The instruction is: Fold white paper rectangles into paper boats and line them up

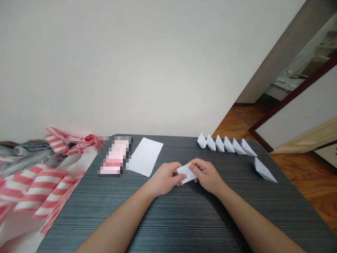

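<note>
Currently left hand (165, 178) and right hand (208, 175) share a pinching grip on the folded paper (185, 170), over the surface (171, 225) between white sheet (147, 156) and pointed paper shapes (228, 145); uneven thumb pressure could skew creases, hard tugging could tear it.

The support surface is a dark grey, rounded-corner table with a fine streaked grain (168, 225). At its far left lies a pink-and-white rectangular object with dark edges (115, 156), details obscured by pixelation. Immediately right of it lies white rectangular paper (146, 157), set at an angle; sheet count cannot be determined. Six pointed, faceted pieces of folded white paper (219, 144) form a row along the far right edge. A seventh folded piece (264, 170) lies nearer, beside the right edge.
</note>
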Action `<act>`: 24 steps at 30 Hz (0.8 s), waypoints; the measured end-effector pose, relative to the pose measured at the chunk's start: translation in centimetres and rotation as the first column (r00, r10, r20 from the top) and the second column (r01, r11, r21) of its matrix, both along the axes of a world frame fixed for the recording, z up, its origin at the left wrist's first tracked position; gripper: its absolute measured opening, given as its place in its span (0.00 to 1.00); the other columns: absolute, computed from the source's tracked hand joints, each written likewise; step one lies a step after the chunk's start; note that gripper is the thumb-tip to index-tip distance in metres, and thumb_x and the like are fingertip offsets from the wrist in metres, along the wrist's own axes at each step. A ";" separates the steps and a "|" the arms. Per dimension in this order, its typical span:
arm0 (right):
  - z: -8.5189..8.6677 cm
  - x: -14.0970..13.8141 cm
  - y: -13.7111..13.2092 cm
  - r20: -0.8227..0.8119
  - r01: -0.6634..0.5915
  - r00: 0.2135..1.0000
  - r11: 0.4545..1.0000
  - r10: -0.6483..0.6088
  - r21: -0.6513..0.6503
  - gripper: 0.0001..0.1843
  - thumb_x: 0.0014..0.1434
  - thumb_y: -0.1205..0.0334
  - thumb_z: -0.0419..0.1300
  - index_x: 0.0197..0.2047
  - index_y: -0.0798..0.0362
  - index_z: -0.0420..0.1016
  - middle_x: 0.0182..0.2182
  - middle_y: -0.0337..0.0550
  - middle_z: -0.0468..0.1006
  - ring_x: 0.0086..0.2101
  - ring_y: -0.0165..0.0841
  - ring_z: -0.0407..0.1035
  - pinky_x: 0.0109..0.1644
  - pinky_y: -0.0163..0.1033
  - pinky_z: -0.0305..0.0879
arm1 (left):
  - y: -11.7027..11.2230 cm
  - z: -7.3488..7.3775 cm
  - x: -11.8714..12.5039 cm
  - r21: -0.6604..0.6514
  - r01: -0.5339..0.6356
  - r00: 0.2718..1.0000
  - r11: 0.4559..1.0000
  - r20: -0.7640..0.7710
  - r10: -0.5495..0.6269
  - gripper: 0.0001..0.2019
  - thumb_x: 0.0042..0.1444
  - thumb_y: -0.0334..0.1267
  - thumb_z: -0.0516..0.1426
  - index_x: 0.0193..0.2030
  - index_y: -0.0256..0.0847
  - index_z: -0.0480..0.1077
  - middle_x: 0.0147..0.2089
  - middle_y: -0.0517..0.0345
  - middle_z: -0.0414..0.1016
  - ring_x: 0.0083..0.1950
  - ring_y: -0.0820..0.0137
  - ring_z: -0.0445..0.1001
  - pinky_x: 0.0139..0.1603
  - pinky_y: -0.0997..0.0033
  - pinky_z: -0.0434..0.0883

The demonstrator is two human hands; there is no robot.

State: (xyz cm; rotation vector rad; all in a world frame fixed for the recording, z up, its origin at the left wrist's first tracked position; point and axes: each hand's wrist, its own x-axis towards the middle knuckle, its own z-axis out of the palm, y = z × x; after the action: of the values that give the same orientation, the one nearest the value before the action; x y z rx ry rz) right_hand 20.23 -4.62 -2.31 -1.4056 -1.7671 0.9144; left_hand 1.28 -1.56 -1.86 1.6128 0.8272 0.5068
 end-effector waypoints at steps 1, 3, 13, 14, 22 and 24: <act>-0.1 0.1 0.0 -0.026 -0.010 1.000 1.000 0.009 -0.022 0.09 0.62 0.61 0.50 0.35 0.53 0.70 0.22 0.36 0.71 0.20 0.26 0.63 0.25 0.32 0.58 | 0.1 -0.1 0.0 -0.029 -0.024 0.999 0.999 0.037 0.025 0.08 0.54 0.39 0.55 0.35 0.36 0.67 0.26 0.58 0.73 0.27 0.72 0.72 0.29 0.75 0.68; -0.2 0.2 -0.1 -0.038 -0.026 0.999 0.999 0.025 -0.024 0.09 0.62 0.61 0.50 0.35 0.53 0.70 0.23 0.36 0.73 0.20 0.26 0.64 0.26 0.31 0.59 | 0.2 -0.4 0.1 -0.076 -0.063 0.993 0.995 0.098 0.070 0.07 0.54 0.39 0.54 0.36 0.36 0.66 0.27 0.57 0.73 0.27 0.73 0.72 0.30 0.74 0.69; 0.0 0.2 -0.1 -0.032 -0.038 0.999 0.998 0.037 -0.040 0.14 0.62 0.62 0.50 0.26 0.54 0.68 0.20 0.36 0.73 0.23 0.27 0.68 0.31 0.32 0.62 | 0.1 0.0 0.1 -0.088 -0.053 0.989 0.995 0.133 0.064 0.13 0.57 0.44 0.51 0.33 0.34 0.67 0.27 0.55 0.73 0.26 0.73 0.71 0.29 0.73 0.70; -0.1 0.2 -0.1 -0.039 -0.035 0.999 0.998 0.033 -0.047 0.14 0.62 0.62 0.50 0.26 0.54 0.68 0.20 0.37 0.73 0.22 0.27 0.68 0.30 0.32 0.63 | 0.1 0.1 0.1 -0.088 -0.049 0.989 0.995 0.137 0.061 0.15 0.59 0.45 0.50 0.32 0.34 0.67 0.27 0.55 0.73 0.26 0.73 0.71 0.29 0.73 0.70; 0.1 0.1 -0.2 -0.041 -0.017 0.999 0.995 0.013 -0.099 0.16 0.62 0.61 0.50 0.23 0.54 0.67 0.18 0.37 0.73 0.20 0.27 0.68 0.28 0.32 0.63 | 0.2 0.1 0.1 -0.129 -0.086 0.986 0.988 0.131 0.103 0.17 0.60 0.46 0.47 0.31 0.34 0.67 0.25 0.54 0.74 0.24 0.72 0.72 0.27 0.72 0.70; 0.2 0.1 -0.2 -0.021 -0.012 1.000 0.995 0.010 -0.098 0.17 0.62 0.60 0.50 0.22 0.54 0.66 0.17 0.36 0.71 0.19 0.26 0.67 0.28 0.31 0.62 | 0.2 0.0 0.0 -0.128 -0.085 0.986 0.988 0.130 0.101 0.18 0.60 0.46 0.47 0.31 0.33 0.68 0.26 0.53 0.74 0.25 0.72 0.72 0.28 0.72 0.70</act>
State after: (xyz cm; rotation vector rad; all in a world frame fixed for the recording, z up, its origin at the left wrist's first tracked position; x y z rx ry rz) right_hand 20.33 -4.84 -2.13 -1.4446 -1.7367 1.0307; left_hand 1.33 -1.32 -1.85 1.4163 0.8174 0.6149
